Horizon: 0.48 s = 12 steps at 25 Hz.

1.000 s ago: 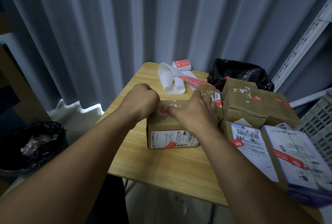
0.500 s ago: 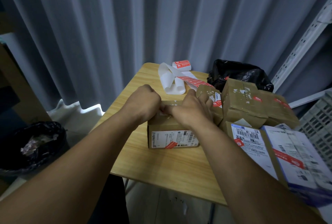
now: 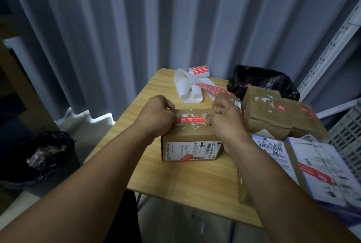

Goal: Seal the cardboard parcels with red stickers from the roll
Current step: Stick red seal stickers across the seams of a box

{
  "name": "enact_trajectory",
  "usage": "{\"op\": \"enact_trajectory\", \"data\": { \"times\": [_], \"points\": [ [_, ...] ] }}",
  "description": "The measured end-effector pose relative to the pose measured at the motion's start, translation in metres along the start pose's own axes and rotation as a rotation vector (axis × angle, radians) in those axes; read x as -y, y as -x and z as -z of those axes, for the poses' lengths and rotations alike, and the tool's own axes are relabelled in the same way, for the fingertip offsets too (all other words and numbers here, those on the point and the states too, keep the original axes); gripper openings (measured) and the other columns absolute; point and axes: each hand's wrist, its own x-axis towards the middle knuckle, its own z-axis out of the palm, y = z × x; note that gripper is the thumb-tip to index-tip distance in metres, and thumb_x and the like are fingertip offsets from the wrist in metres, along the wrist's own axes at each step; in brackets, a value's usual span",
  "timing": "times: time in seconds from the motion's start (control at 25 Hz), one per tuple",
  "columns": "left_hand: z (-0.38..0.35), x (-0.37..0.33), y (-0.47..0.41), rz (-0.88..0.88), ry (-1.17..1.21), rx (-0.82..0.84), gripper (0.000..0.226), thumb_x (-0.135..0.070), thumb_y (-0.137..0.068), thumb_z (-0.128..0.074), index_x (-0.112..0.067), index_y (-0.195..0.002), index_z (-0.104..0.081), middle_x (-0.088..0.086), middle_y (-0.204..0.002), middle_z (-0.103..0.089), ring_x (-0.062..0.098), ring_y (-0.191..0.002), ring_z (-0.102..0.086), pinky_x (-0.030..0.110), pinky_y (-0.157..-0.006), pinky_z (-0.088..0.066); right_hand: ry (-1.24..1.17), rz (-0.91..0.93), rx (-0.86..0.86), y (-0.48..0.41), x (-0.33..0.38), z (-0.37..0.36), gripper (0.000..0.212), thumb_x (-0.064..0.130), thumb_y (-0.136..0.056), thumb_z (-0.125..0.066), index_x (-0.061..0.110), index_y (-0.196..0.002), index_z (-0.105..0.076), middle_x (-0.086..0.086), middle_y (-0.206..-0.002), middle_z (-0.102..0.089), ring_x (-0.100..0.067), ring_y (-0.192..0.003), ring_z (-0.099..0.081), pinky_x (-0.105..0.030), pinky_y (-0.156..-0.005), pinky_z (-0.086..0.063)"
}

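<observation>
box: small cardboard parcel [image 3: 187,137] in the middle of the table [image 3: 195,184], white shipping label on the side facing the camera, with a bit of red sticker at that label's bottom edge
sticker: one red sticker [image 3: 192,119] lies flat across the top of the box, running left to right, both ends under the hands
left hand: left hand [image 3: 156,116] is curled into a loose fist and rests on the left end of the sticker; can't see what the thumb is doing under there
right hand: right hand [image 3: 226,123] has its thumb tip pressed down on the right end of the sticker, the other fingers curled in over the far right corner of the box
roll: sticker roll [image 3: 199,71] stands at the far edge of the table, near the far left corner, with a strip of red stickers trailing off toward the right
backing paper: loops of bare white backing [image 3: 187,90] are piled just in front of the roll
other boxes: stacked brown boxes [image 3: 273,114] with red stickers along the right edge, flat parcels [image 3: 316,166] with printed labels nearer the front right corner
bag: crumpled black bag [image 3: 261,80] at the far right corner, behind the stacked boxes
bin: lined with a black bag [image 3: 39,157], on the floor left of the table
backdrop: grey pleated curtain [image 3: 156,18] behind the table
</observation>
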Motion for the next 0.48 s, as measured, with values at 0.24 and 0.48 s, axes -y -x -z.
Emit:
{"op": "enact_trajectory", "data": {
  "times": [0.24,0.48],
  "points": [
    [-0.0011,-0.0005,0.0033,0.002,0.072,-0.045,0.018,-0.011,-0.092,-0.066,-0.015,-0.107,-0.057,0.009,-0.101,-0.069,0.022,-0.094,-0.066,0.033,-0.066,-0.052,-0.047,0.044,-0.035,0.0039,-0.0043,0.0021,0.037,0.017,-0.096,-0.062,0.018,-0.133,-0.057,0.003,-0.122,-0.063,-0.016,-0.106,-0.06,-0.032,-0.09,-0.048],
    [-0.0027,0.0041,0.0067,0.022,0.143,-0.041,0.024,-0.006,-0.087,-0.074,-0.015,-0.105,-0.059,0.007,-0.095,-0.067,0.021,-0.088,-0.066,0.03,-0.062,-0.052,0.041,0.027,-0.013,0.01,-0.0046,0.0005,0.014,0.029,-0.09,-0.069,0.018,-0.097,-0.063,0.002,-0.093,-0.066,-0.026,-0.094,-0.066,-0.046,-0.089,-0.055]
  ]
}}
